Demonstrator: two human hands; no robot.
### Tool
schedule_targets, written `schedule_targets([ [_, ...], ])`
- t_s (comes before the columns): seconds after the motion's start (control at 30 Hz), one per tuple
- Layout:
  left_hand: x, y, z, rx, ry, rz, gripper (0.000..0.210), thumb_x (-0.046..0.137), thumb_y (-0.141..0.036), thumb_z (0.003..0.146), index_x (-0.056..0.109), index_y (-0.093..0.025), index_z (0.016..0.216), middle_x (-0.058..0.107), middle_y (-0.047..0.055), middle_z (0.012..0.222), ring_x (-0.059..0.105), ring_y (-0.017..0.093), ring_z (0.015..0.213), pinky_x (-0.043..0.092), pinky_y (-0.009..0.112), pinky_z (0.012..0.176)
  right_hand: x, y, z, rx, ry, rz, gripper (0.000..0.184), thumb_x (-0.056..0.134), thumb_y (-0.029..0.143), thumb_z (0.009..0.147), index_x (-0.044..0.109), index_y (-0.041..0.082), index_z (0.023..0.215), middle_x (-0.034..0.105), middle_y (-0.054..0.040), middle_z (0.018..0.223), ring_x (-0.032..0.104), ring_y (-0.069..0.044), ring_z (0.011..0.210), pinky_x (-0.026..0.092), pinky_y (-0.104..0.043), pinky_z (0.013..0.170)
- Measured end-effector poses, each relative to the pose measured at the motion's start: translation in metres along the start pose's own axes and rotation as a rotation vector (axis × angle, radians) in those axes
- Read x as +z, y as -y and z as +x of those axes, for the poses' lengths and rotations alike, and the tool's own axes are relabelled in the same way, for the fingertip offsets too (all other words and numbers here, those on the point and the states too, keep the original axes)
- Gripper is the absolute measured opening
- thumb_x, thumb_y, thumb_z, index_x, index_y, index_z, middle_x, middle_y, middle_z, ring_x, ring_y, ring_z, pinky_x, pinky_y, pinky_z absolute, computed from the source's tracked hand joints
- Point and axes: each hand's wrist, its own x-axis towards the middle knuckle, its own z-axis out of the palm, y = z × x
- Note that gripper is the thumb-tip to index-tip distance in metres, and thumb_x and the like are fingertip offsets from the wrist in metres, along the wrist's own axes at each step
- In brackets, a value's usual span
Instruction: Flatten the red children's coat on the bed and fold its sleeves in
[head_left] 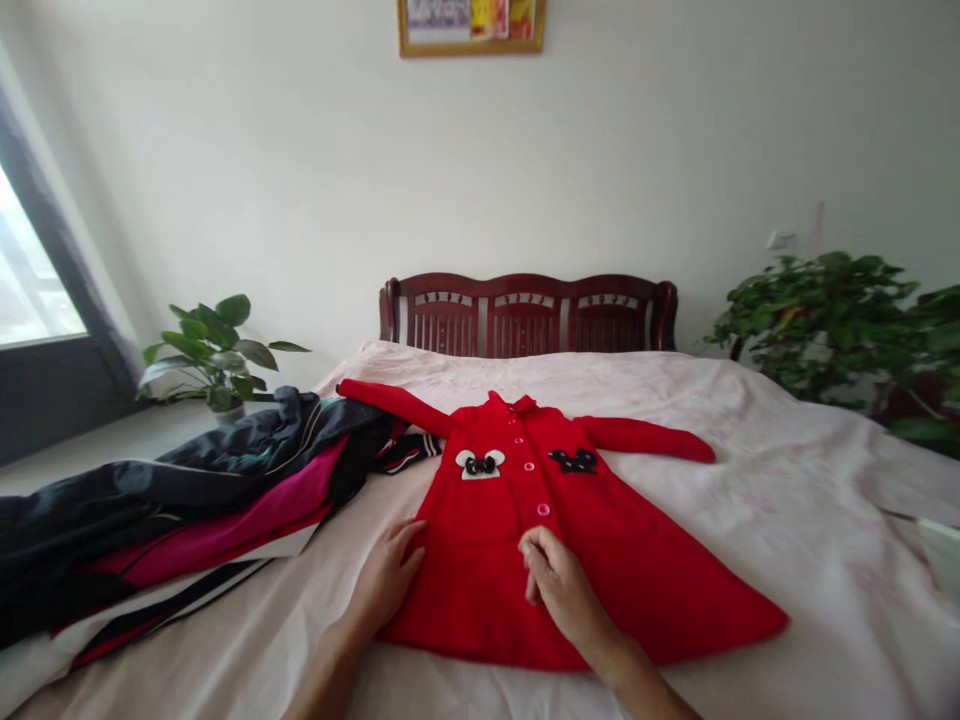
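Note:
A red coat point(480, 590) with a collar and light round buttons lies front up on the bed, its sleeves spread to both sides. Mouse-head patches, one white with a black bow point(480, 464) and one black point(573, 461), sit above its two pockets. My left hand point(386, 575) rests at the coat's left edge near the hem, fingers apart and slightly bent. Over the lower middle of the front, just below the lowest visible button point(543, 510), is my right hand point(555, 575), its fingers curled together. Whether it pinches any cloth is hidden.
Dark, pink and striped clothes point(225, 500) are heaped on the left, touching the coat's left sleeve. A pale sheet point(750, 490) covers the bed, with a dark red wooden headboard point(523, 315) behind. Potted plants point(214, 345) stand left and right.

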Motion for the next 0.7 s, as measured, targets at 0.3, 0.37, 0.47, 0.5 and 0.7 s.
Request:
schedule_targets([
  [0.3,0.0,0.001,0.001,0.002,0.028,0.023,0.044,0.048,-0.026,0.09,0.063,-0.017,0.13,0.062,0.01,0.137,0.057,0.024,0.127,0.04,0.039,0.113,0.011,-0.013,0.005,-0.073,-0.078,-0.065,0.042,0.035,0.058,0.091,0.031,0.026,0.063,0.037,0.003,0.06,0.04,-0.013,0.057,0.039,-0.025,0.053],
  [0.37,0.001,0.001,0.001,0.001,0.027,0.02,0.044,0.048,-0.026,0.09,0.063,-0.018,0.131,0.062,0.01,0.137,0.057,0.023,0.127,0.04,0.039,0.113,0.012,-0.009,0.0,-0.067,-0.03,-0.055,0.043,0.038,0.057,0.09,0.028,0.025,0.062,0.034,0.0041,0.057,0.038,-0.012,0.054,0.036,-0.024,0.051],
  [0.47,0.002,0.003,0.001,-0.002,0.023,0.013,0.043,0.049,-0.027,0.09,0.063,-0.019,0.13,0.063,0.009,0.136,0.057,0.023,0.127,0.04,0.039,0.113,0.013,0.008,-0.017,-0.004,0.266,-0.041,0.037,0.041,0.047,0.091,0.038,0.024,0.063,0.042,0.0051,0.053,0.041,-0.01,0.049,0.035,-0.022,0.048],
  [0.5,0.002,0.004,0.001,-0.002,0.021,0.01,0.043,0.049,-0.028,0.09,0.064,-0.019,0.13,0.063,0.009,0.136,0.057,0.023,0.127,0.04,0.04,0.113,0.012,0.015,-0.023,-0.013,0.378,-0.065,0.03,0.046,0.041,0.09,0.048,0.022,0.067,0.051,0.004,0.057,0.048,-0.011,0.053,0.038,-0.021,0.051],
  [0.7,0.004,0.005,0.001,0.005,0.005,0.003,0.043,0.048,-0.027,0.09,0.064,-0.018,0.129,0.064,0.01,0.134,0.057,0.024,0.125,0.041,0.04,0.112,0.003,0.039,-0.034,-0.226,0.468,-0.517,0.055,0.062,0.02,0.079,0.06,0.025,0.135,0.053,-0.0057,0.147,0.044,-0.023,0.137,0.03,-0.039,0.116],
])
